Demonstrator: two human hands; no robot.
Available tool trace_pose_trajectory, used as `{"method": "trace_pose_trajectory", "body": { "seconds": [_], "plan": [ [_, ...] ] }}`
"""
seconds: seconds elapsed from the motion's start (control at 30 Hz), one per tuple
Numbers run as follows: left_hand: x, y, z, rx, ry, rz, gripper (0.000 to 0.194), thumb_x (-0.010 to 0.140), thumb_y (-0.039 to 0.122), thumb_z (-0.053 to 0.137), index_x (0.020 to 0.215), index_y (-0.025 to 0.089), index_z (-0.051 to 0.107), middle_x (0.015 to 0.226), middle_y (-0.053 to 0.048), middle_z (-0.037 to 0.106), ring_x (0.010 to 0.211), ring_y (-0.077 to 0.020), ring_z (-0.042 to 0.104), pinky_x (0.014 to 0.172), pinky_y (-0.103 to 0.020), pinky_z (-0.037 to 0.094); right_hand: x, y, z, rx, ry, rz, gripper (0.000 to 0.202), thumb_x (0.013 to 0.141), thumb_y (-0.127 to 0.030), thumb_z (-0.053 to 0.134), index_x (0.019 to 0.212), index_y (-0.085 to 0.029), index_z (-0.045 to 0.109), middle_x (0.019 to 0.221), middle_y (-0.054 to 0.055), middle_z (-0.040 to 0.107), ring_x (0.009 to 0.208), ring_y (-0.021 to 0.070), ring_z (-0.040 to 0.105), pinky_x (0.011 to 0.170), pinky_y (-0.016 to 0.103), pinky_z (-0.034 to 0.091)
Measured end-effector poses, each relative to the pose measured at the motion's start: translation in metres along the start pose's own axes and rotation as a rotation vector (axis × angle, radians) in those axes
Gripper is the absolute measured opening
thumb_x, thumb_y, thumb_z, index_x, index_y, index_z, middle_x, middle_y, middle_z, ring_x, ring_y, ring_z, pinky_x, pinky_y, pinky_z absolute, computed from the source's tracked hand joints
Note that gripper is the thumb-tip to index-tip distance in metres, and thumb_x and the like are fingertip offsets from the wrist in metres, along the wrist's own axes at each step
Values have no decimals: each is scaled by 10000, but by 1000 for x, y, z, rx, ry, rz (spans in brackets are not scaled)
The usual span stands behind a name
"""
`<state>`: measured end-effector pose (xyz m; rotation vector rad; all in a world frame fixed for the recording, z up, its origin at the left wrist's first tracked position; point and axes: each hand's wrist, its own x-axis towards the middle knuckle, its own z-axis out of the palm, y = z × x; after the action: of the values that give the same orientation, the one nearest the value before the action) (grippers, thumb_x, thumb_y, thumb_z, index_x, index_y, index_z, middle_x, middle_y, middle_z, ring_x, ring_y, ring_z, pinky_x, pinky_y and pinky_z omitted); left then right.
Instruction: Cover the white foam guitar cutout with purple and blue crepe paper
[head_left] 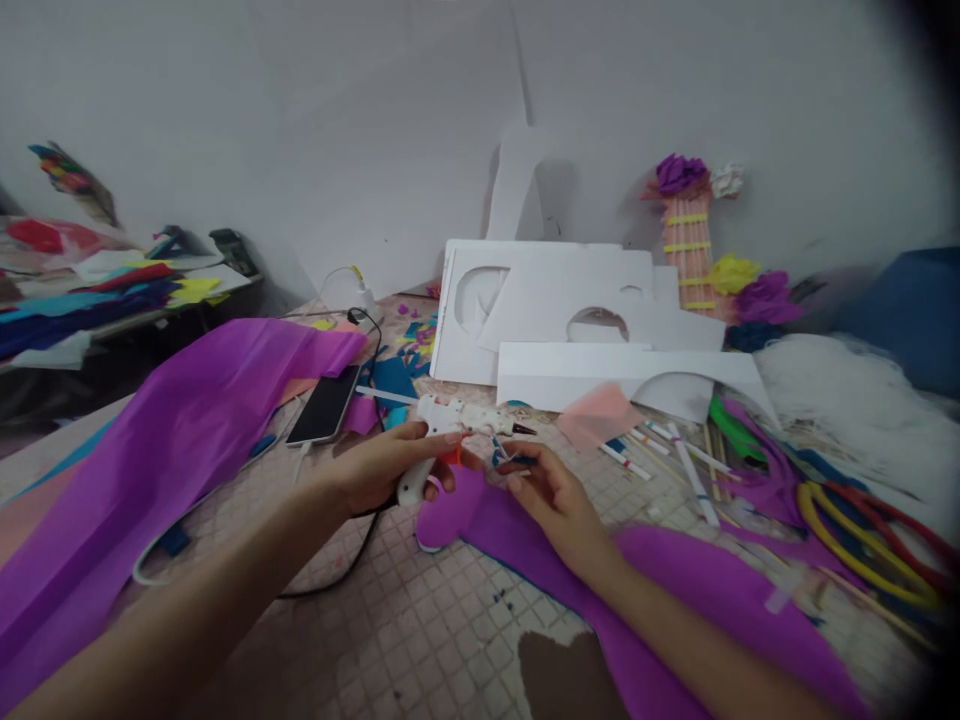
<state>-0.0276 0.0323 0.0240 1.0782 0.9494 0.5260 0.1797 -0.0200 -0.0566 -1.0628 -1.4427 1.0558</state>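
My left hand point(401, 465) is wrapped round a white glue gun point(454, 415) with an orange trigger, its dark nozzle pointing right and a glue stick coming out of its back. Just below the nozzle, my right hand point(551, 490) pinches a small dark blue and white piece point(504, 452); its exact shape is blurred. Beneath both hands lies a long purple cutout point(517, 530) with a rounded end and a blue edge. The glue gun is held above that rounded end.
A phone point(324, 405) and purple paper point(202, 400) lie on the left. White boards point(555, 300) stand behind. Paper strips point(694, 475), scissors with yellow handles point(862, 550) and white fluffy material point(862, 420) are on the right. A black cable point(352, 565) runs below my left hand.
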Motion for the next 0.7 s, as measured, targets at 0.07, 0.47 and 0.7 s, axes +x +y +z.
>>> {"method": "trace_pose_trajectory", "body": {
  "seconds": [0.07,0.47,0.7],
  "plan": [
    [3,-3,9,-18,4,-23,248,780,338,709,764,122,589,628,-41,648,523,-94,542,451,-188,410,0,0,0,1,33,20,297,865,-395,585,1108,-235,527,1051,59,640,938,193,620,785,325,490],
    [13,-9,18,-149,-79,-46,212,822,292,674,893,100,620,837,-103,709,537,-79,577,427,-147,438,4,2,-2,97,130,10,238,813,-380,638,975,-234,541,890,-3,596,731,138,563,649,262,446],
    [17,-10,20,-293,-88,-145,184,894,267,583,934,92,626,748,-95,696,508,-73,573,423,-127,428,3,-3,-2,119,133,-13,198,820,-375,639,917,-233,540,841,-12,572,708,132,540,641,261,431]
  ]
}}
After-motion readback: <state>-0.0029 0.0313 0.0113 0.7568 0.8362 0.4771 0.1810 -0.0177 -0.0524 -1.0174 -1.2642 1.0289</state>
